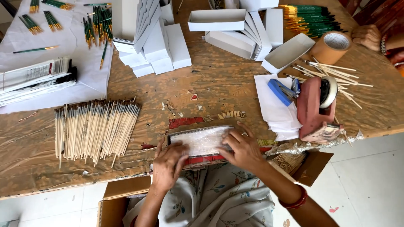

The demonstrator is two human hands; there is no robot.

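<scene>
Both hands, left hand (167,162) and right hand (243,149), press flat, fingers spread, gripping nothing, on a plastic-wrapped packet (201,141) (possibly brushes) at the table's (219,84) near edge.

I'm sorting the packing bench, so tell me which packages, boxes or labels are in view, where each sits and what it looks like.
Clear plastic packet: front table edge, under left hand and right hand; flat, whitish.
White cartons: far centre; flat, rectangular, stacked.
Open white box: far side; shallow tray shape.
Brown cardboard boxes: below the table edge.
Printed paper bundle: far left; white, black-edged.
</scene>
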